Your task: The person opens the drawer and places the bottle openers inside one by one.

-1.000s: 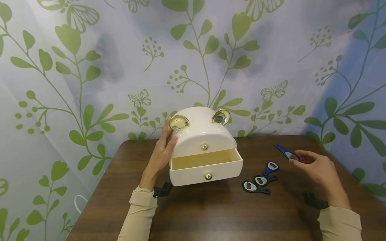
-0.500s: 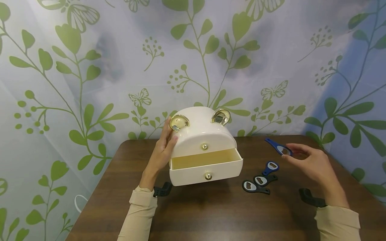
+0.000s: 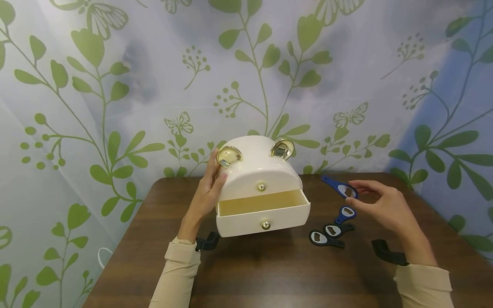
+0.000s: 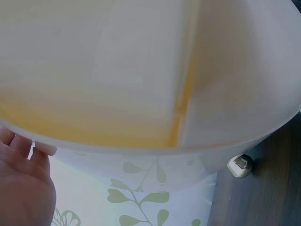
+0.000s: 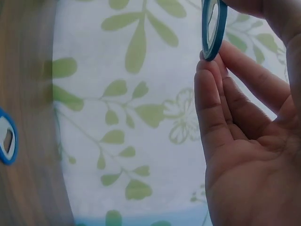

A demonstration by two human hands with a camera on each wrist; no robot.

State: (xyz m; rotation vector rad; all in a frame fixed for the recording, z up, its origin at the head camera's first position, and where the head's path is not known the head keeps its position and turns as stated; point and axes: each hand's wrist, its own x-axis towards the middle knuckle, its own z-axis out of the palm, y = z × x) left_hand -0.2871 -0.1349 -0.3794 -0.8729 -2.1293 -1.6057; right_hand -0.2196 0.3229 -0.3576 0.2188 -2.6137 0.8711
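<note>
My left hand [image 3: 206,192] grips the left side of a cream drawer box [image 3: 254,158] with two gold ears, tilting it back. Its lower drawer [image 3: 285,218] is pulled out and bare inside; the upper one is closed. In the left wrist view the box's underside [image 4: 117,94] fills most of the picture, the fingers [image 4: 40,155] at its rim. My right hand [image 3: 385,209] pinches a blue bottle opener [image 3: 339,187] by its round head, handle pointing left toward the box. The right wrist view shows the opener [image 5: 212,33] edge-on between thumb and fingers.
Beside the box lie another blue bottle opener [image 3: 346,214] and two black bottle openers [image 3: 333,231], close together on the brown table [image 3: 269,273]. A leaf-patterned curtain [image 3: 154,85] hangs behind the table. A white loop [image 3: 103,256] shows at the table's left edge.
My right hand has moved left with the blue bottle opener, bringing it nearer the box. The left hand and the box have stayed where they were.
</note>
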